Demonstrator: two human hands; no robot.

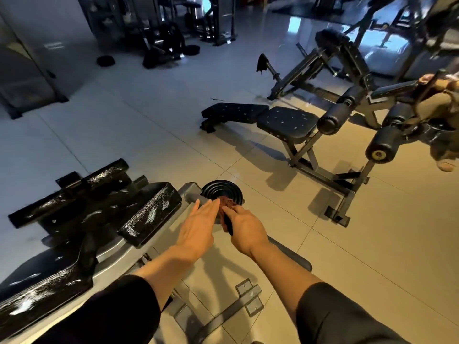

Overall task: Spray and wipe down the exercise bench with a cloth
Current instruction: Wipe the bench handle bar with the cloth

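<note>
One head-worn view looks forward and down from above the bench (149,214), close over it, taking in the floor (273,219) beyond.

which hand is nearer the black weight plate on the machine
Roughly level, the right slightly nearer. The right hand, gripping the dark red cloth, sits just below the weight plate; the left hand, fingers straight, reaches toward its lower left edge.
</note>
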